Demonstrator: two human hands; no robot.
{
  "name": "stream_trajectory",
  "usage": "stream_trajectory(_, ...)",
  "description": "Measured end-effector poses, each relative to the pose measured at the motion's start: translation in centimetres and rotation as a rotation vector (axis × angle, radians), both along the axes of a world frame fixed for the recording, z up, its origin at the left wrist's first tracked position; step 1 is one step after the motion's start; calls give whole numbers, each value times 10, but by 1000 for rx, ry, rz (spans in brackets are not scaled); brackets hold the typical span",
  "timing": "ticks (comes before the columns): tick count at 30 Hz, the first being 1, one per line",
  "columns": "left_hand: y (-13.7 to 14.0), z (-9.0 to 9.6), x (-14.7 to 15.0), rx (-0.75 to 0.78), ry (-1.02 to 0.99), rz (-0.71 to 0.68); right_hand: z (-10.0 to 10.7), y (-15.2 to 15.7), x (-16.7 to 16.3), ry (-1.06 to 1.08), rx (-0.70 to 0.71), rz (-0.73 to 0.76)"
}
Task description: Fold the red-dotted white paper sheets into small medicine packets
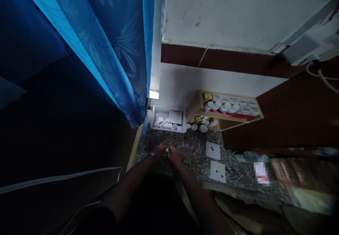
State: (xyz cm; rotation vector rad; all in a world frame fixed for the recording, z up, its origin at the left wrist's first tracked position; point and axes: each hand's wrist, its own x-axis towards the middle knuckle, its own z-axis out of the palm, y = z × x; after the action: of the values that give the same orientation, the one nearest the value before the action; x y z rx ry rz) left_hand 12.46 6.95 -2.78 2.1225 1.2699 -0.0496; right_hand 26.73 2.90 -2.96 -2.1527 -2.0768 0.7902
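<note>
My left hand [159, 151], with a watch on its wrist, and my right hand [174, 155] meet over the speckled stone counter [190, 161]. Both are closed on a small piece of white paper [167, 150], which looks folded; fingers hide most of it. Beyond them stands a clear plastic tray [169, 130] with several small folded white papers [165, 124] and a stack of white paper sheets [175, 117]. To the right, two square white papers lie flat: the far one [216, 154] and the near one [221, 177], each with a few small pills on it.
Several white bottles [202, 128] stand right of the tray, below a wooden shelf [225, 119] of boxes and more bottles. A blue curtain [113, 51] hangs on the left. A clear plastic bottle [249, 156] lies at the right, near blurred packages [293, 171].
</note>
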Motion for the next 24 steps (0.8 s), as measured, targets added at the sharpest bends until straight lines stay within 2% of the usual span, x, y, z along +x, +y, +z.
stream_trajectory(6,-9,-10,-12,73,20,-257,-3,-5,3,-10,-10,-29)
stream_trajectory(11,-14,-14,-23,129,19,-341,1,-5,2,-13,-23,-33)
stream_trajectory(16,-22,-10,-32,232,-18,-403,5,-6,0,-23,-30,-18)
stream_trajectory(24,-40,-8,-28,285,48,-545,7,-7,-2,-58,-113,-43)
